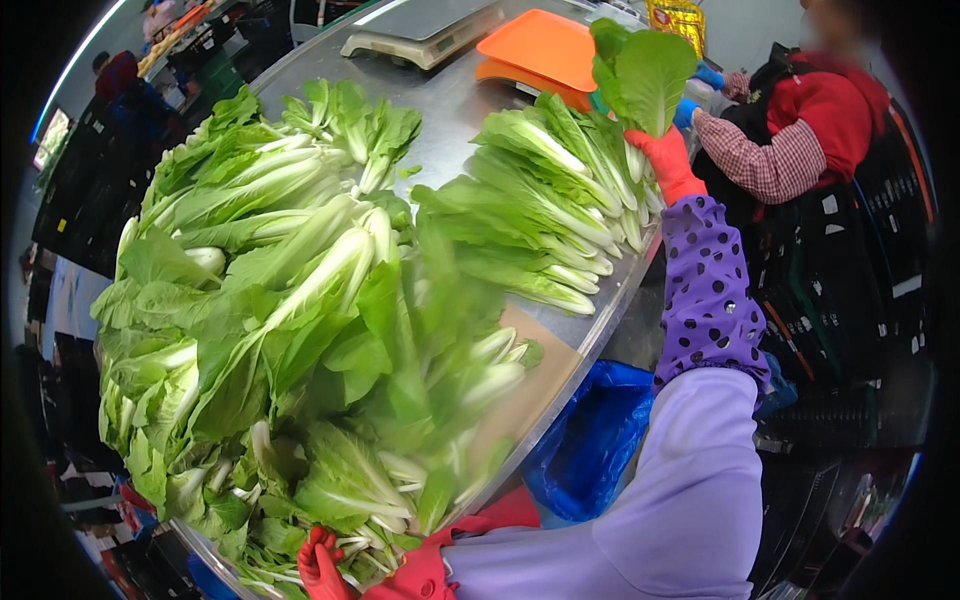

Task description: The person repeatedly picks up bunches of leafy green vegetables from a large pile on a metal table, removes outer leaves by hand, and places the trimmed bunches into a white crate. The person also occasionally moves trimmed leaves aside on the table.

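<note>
My right hand (670, 161), in a red rubber glove, grips a head of leafy greens (654, 79) by its pale base, leaves pointing up. It is above the far right end of a row of similar heads (555, 187), laid with their white stems toward the table edge. My left hand (322, 566), also red-gloved, is low in the view with curled fingers, beside small leaves and stems (367, 536); whether it holds anything is hidden. A large heap of leafy greens (247, 300) covers the left of the metal table (450, 112). Some leaves in the middle are blurred.
An orange tray scale (540, 49) and a flat metal scale (427, 30) stand at the far side. Cardboard (525, 375) lies near the edge, above a blue-lined bin (592, 442). A co-worker in blue gloves (686, 112) stands at right, near stacked black crates (817, 277).
</note>
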`<state>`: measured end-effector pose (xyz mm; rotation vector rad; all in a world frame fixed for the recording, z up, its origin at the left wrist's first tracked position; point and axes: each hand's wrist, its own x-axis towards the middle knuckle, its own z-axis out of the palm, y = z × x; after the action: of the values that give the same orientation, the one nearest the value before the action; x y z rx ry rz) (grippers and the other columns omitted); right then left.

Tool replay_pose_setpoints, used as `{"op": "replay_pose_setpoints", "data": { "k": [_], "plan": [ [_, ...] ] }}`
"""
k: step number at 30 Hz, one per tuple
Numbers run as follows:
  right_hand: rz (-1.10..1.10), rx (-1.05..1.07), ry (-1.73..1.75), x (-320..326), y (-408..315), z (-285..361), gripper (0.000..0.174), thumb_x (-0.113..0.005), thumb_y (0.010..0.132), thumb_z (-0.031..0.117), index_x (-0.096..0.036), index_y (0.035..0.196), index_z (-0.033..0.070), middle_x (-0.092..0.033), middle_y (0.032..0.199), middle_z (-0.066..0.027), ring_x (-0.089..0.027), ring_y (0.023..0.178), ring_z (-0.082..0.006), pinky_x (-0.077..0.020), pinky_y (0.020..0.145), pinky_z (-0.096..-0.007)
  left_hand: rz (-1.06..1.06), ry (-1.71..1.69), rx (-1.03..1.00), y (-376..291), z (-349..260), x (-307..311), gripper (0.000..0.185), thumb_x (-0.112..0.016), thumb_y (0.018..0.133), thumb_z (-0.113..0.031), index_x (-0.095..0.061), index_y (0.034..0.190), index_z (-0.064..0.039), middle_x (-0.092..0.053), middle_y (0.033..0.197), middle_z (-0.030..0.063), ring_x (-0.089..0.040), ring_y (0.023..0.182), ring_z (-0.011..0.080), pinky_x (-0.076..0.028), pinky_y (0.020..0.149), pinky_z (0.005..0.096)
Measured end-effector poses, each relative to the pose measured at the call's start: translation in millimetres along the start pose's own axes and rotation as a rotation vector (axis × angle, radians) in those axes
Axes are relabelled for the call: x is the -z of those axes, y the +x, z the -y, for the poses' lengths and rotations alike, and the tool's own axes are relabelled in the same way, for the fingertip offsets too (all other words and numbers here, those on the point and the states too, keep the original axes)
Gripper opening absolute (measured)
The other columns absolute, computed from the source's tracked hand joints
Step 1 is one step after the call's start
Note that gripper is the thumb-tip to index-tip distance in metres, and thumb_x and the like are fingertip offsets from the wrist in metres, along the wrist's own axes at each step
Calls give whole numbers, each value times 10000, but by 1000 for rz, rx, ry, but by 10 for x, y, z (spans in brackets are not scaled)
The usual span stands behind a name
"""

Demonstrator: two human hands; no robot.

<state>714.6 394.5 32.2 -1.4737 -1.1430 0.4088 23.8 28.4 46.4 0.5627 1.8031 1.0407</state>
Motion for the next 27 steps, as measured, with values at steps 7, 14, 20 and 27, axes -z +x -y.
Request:
{"op": "replay_pose_setpoints", "data": {
  "k": [7,14,20,27],
  "plan": [
    [-68,-7,91,-211,17,183,613,-802,690,65,-547,1244,-5,-644,1150,-86,-619,1019,-216,-478,906,-330,-55,102,10,19,29,70,196,-576,979,-123,-579,1164,-58,-645,1212,112,-636,1020,182,-532,822,280],
    [638,-57,-549,-289,-184,397,850,-817,725,361,-441,1378,-33,-599,1250,-135,-563,1131,-212,-422,995,-326,-26,60,4,71,113,126,177,-590,971,-119,-574,1140,-67,-649,1203,116,-640,1015,186,-536,822,287],
    [690,-221,-138,-392,-21,474,736,-555,929,552,-433,1392,-8,-587,1232,-153,-592,1114,-257,-448,975,-328,-6,62,-11,153,188,163,201,-594,972,-138,-569,1155,-57,-638,1224,117,-630,1058,191,-535,859,308],
    [-114,-141,-1012,-831,72,-62,380,-510,895,336,-630,1109,46,-693,986,-190,-672,880,-353,-515,772,-471,47,79,57,180,145,122,307,-595,978,-209,-541,1247,-70,-606,1282,95,-597,1134,182,-503,926,300]
  ]
}}
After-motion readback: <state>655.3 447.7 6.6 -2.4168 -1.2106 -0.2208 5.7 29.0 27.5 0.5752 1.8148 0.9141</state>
